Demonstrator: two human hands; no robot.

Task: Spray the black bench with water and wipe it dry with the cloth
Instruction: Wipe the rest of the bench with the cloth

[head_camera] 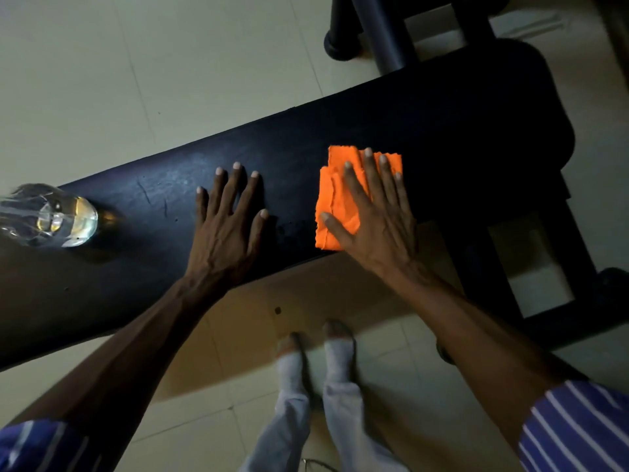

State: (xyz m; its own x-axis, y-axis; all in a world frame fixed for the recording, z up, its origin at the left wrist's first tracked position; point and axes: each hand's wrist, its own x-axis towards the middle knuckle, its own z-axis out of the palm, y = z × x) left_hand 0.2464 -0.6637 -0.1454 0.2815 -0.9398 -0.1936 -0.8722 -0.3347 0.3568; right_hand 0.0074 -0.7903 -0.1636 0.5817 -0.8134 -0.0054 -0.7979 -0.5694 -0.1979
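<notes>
The right hand is pressing the folded orange cloth onto the black table with fingers spread flat, the left hand is bracing alongside, fingers splayed; overlapping, evenly weighted strokes appear advisable.

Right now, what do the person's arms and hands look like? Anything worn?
Both forearms are bare, with no gloves, rings or watch visible on the left hand or right hand. Short sleeves show at the frame's bottom corners: blue-purple fabric with thin white stripes.
</notes>
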